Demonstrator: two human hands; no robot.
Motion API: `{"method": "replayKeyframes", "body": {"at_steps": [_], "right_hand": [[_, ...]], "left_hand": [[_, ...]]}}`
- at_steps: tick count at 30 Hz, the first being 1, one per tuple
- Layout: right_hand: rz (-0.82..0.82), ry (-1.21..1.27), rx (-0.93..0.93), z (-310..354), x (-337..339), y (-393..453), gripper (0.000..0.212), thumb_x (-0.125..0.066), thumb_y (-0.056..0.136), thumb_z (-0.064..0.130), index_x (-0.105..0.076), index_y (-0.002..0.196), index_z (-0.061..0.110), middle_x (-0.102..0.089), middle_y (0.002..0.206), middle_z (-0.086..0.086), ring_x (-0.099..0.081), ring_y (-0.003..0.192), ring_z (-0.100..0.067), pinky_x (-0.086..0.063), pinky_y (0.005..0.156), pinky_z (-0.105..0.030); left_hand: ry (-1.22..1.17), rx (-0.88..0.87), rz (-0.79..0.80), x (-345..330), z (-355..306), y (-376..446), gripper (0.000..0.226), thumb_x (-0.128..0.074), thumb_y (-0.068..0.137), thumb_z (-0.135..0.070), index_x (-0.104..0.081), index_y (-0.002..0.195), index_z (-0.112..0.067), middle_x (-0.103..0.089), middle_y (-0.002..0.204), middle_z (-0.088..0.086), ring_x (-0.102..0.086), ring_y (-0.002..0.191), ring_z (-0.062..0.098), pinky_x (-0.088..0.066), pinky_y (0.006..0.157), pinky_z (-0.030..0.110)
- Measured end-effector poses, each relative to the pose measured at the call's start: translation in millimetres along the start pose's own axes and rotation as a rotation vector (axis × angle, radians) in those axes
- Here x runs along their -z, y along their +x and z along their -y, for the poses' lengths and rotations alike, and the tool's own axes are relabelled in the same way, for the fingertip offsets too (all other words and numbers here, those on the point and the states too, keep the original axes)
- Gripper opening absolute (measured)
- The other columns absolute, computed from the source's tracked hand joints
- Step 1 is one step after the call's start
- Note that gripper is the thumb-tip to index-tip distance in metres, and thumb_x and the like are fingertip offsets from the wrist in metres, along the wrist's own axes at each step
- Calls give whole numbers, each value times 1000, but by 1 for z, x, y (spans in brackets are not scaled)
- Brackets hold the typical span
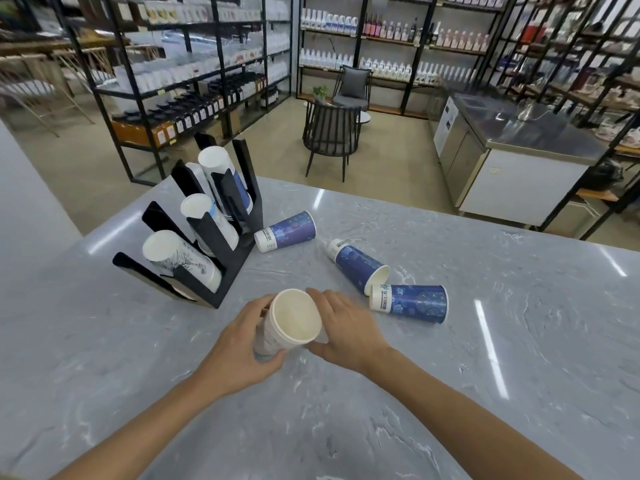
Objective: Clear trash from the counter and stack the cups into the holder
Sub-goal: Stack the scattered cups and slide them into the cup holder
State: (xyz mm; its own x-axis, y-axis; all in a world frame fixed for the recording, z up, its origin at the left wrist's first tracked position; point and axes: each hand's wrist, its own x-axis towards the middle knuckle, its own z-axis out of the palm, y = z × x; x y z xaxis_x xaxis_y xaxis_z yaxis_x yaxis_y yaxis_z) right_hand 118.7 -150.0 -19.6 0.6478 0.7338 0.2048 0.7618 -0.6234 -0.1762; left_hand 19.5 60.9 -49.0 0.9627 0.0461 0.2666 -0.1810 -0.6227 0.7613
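Head view: left hand grips a white cup just above the marble bench; right hand touches its rim, fingers relaxed; beyond lie three blue cups; farther left stands the black holder with stacked cups.

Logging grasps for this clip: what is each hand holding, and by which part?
The left hand grips a white paper cup round its side wall below the rim. The right hand holds nothing; its relaxed fingers lie beside the cup.
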Motion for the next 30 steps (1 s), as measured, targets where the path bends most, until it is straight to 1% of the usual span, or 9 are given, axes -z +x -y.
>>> {"method": "replayKeyframes", "body": {"at_steps": [2, 5, 9, 12, 15, 21, 24, 27, 30], "right_hand": [[15, 91, -30, 9, -9, 9, 90, -72, 79, 62, -32, 150, 24, -56, 133, 0, -55, 120, -23, -53, 90, -40], [83, 212, -111, 19, -21, 20, 91, -72, 74, 69, -33, 148, 31, -51, 143, 7, -51, 127, -17, -51, 99, -37], [198, 88, -75, 31, -36, 32, 86, -65, 79, 73, -42, 145, 24, -55, 138, -1, -54, 122, -23, -51, 96, -39], [229, 84, -76, 40, -44, 41, 82, -61, 81, 75, -44, 144, 24, -58, 136, -1, -57, 119, -24, -52, 95, -41], [260, 109, -83, 44, -50, 48, 77, -62, 82, 73, -49, 138, 23, -60, 132, -1, -57, 118, -23, -52, 94, -41], [245, 187, -100, 49, -58, 61, 70, -68, 82, 64, -50, 136, 23, -62, 128, 0, -57, 116, -21, -51, 91, -37], [240, 208, -114, 50, -62, 65, 68, -68, 83, 64, -51, 135, 24, -63, 127, 1, -58, 115, -19, -52, 89, -36], [240, 208, -133, 49, -67, 63, 65, -65, 83, 67, -53, 131, 24, -63, 125, 2, -59, 113, -18, -52, 87, -35], [237, 195, -141, 48, -67, 60, 66, -63, 84, 68, -52, 133, 24, -63, 127, 2, -60, 112, -18, -53, 87, -35]], "left_hand": [[-38, 38, -29, 9, 8, -3, 88, -85, 66, -37, -35, 138, -44, -50, 134, -28, -53, 124, -1, -53, 95, 23], [-135, 96, -80, 20, 21, -6, 82, -86, 64, -30, -37, 128, -45, -52, 129, -27, -56, 121, -1, -54, 95, 20], [-157, 114, -45, 31, 34, -10, 84, -88, 66, -28, -36, 130, -43, -52, 128, -27, -54, 124, 1, -51, 97, 17], [-167, 113, -16, 38, 42, -11, 84, -88, 69, -29, -38, 135, -40, -54, 131, -23, -53, 127, 4, -50, 96, 15], [-161, 117, -12, 47, 49, -13, 80, -88, 70, -31, -40, 135, -38, -58, 128, -21, -56, 123, 5, -52, 94, 15], [-177, 168, -63, 54, 61, -13, 80, -88, 71, -26, -44, 137, -39, -58, 131, -16, -57, 122, 3, -53, 90, 14], [-183, 214, -78, 50, 70, -13, 74, -87, 73, -17, -49, 135, -29, -60, 127, -7, -61, 116, 6, -57, 90, 21], [-117, 207, -82, 44, 75, -16, 64, -86, 74, -16, -52, 127, -29, -60, 122, -6, -62, 110, 3, -54, 88, 15], [-105, 222, -73, 42, 77, -17, 66, -85, 76, -18, -50, 131, -25, -60, 124, -6, -61, 111, 1, -52, 87, 11]]}}
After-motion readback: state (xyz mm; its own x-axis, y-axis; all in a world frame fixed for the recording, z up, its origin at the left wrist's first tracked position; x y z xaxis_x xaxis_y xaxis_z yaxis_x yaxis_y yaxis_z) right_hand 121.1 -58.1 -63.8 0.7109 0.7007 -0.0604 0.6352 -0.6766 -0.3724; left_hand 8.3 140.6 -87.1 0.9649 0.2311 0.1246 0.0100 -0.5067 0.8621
